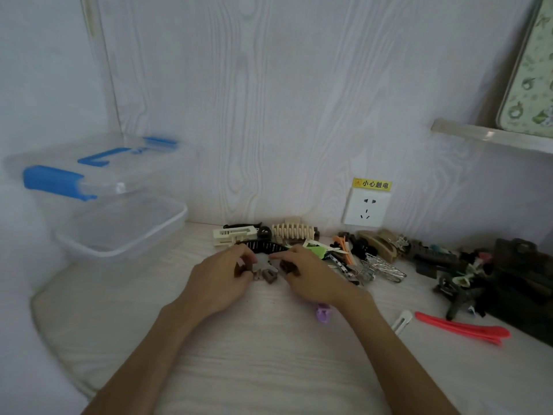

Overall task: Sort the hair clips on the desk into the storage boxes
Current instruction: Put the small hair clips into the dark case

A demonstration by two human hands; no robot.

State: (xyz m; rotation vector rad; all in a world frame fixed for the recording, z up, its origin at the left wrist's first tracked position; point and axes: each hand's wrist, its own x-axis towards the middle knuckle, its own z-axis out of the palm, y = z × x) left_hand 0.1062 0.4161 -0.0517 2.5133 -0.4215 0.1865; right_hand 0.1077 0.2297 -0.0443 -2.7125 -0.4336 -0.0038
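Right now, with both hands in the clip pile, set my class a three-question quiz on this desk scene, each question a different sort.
1. True or false: the open clear box already holds several hair clips.
2. Which lies nearest the desk's front edge? A) beige claw clip B) long pink clip C) black toothed clip
3. Fill in: the small purple clip peeks out beside the ____ wrist.

Key: 1 false, it looks empty; 2 B; 3 right. Left hand and right hand each pinch a small brown clip.
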